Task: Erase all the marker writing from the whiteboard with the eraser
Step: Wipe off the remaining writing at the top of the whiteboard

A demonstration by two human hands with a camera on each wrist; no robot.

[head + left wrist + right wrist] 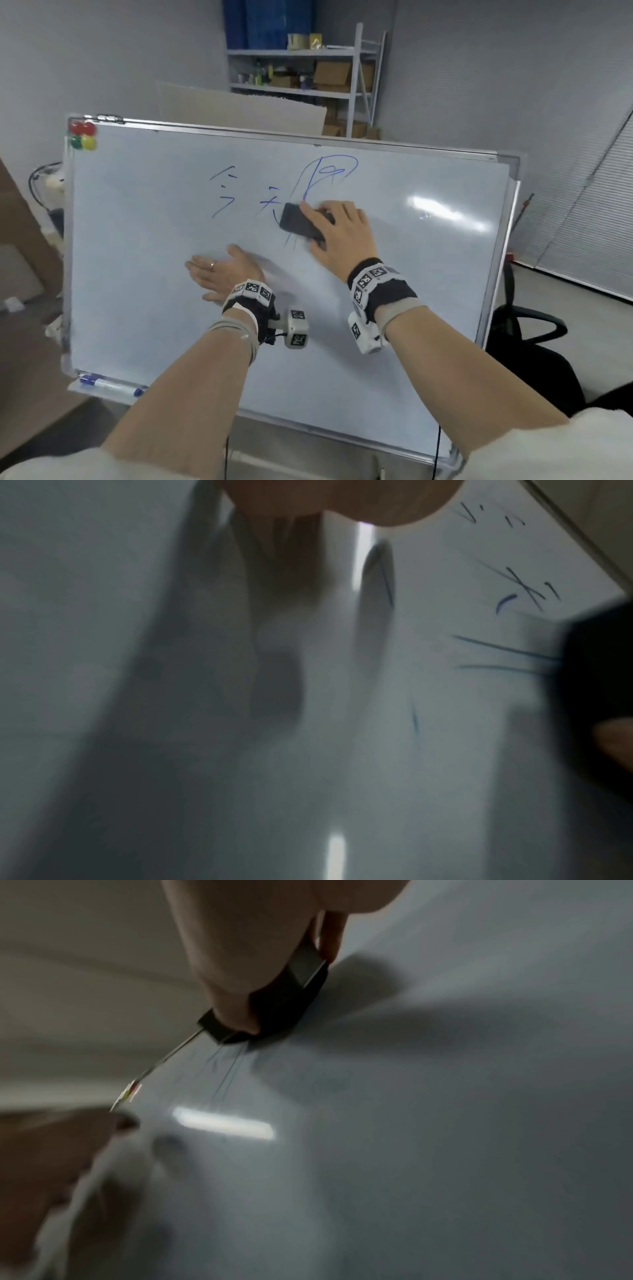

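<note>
Eraser (301, 222) within right grip (339, 233)

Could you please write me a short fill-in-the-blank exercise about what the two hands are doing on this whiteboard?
1. The right hand grips the black ____ against the whiteboard.
2. The left hand rests flat on the board with its fingers ____.
3. The marker writing still on the board is ____ in colour.
4. The round magnets sit in the board's top ____ corner.

Missing words: eraser; straight; blue; left
</note>
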